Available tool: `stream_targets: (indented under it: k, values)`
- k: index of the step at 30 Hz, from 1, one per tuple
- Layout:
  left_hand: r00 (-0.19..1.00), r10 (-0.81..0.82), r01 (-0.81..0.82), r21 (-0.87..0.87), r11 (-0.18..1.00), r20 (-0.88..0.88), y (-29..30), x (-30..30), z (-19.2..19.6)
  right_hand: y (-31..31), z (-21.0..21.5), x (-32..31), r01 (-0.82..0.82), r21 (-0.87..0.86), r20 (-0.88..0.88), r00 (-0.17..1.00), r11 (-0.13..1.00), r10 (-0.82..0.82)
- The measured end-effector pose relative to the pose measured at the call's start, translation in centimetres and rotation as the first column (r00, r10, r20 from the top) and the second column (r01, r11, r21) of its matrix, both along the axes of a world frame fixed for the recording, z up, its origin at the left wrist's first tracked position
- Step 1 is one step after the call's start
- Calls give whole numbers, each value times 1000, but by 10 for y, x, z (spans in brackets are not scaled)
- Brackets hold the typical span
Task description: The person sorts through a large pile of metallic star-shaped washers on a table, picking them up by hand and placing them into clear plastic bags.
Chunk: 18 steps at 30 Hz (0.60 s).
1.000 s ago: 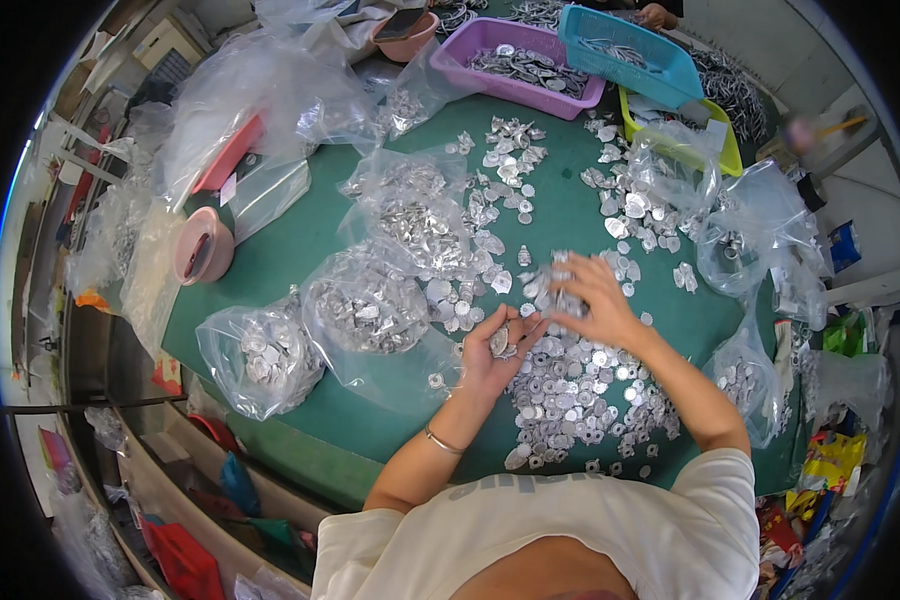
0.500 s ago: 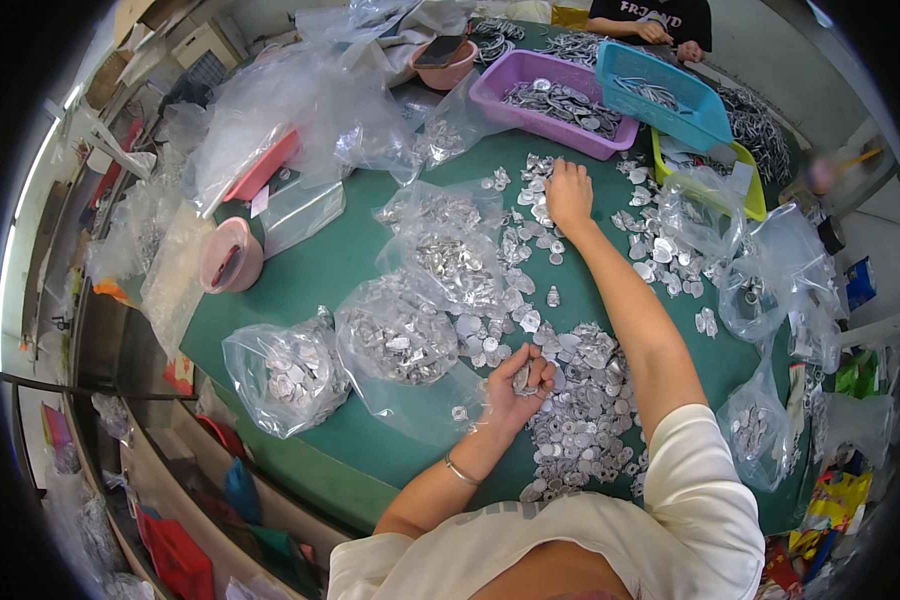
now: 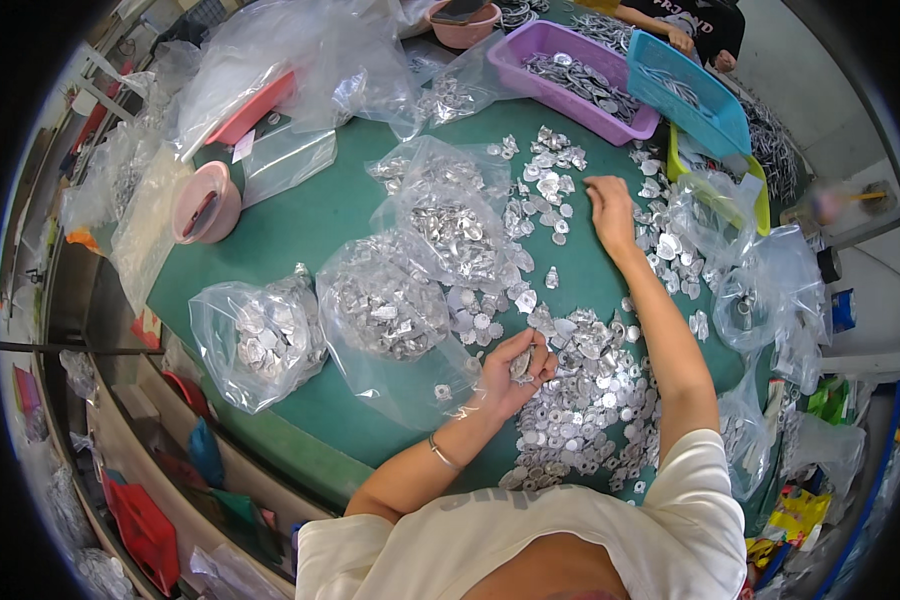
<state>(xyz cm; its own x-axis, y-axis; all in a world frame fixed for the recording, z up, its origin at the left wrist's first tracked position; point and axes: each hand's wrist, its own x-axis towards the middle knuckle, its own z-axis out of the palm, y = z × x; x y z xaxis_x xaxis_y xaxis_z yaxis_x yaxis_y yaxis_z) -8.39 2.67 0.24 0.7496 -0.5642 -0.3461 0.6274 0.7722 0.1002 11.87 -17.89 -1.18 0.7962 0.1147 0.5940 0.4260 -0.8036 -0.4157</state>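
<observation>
My left hand (image 3: 515,375) is closed on a few small silver metal pieces (image 3: 522,366), beside the left edge of a large heap of flat silver metal pieces (image 3: 580,410). Farther out, my right hand (image 3: 612,215) hovers over the green table (image 3: 300,215) with its fingers apart and nothing visible in them. To its left lies a loose scatter of similar pieces (image 3: 548,185); another scatter (image 3: 670,255) is on its right. A single piece (image 3: 552,278) rests on the table between my hands.
Clear plastic bags of metal pieces (image 3: 385,310) stand left of the heap, one (image 3: 265,340) farthest left. A pink cup (image 3: 208,203) sits beyond them. Purple (image 3: 570,85), blue (image 3: 690,95) and lime-green (image 3: 760,200) baskets line the far side, where another person's hand (image 3: 680,40) shows.
My right hand has moved off the far scatter of metal pieces, to the right and a little nearer. My left hand stays closed by the heap. The whole view has shifted slightly.
</observation>
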Motion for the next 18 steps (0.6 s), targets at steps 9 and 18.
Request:
stream_targets:
  k: [9, 18]
  values:
    - [995, -1, 1, 6, 1000, 99, 0, 0, -5, 43, 30, 66, 276, -225, -39, 956, 934, -291]
    - [994, 0, -1, 1, 1000, 110, -2, -2, -9, 24, 26, 48, 249, -51, -309, 917, 967, -253]
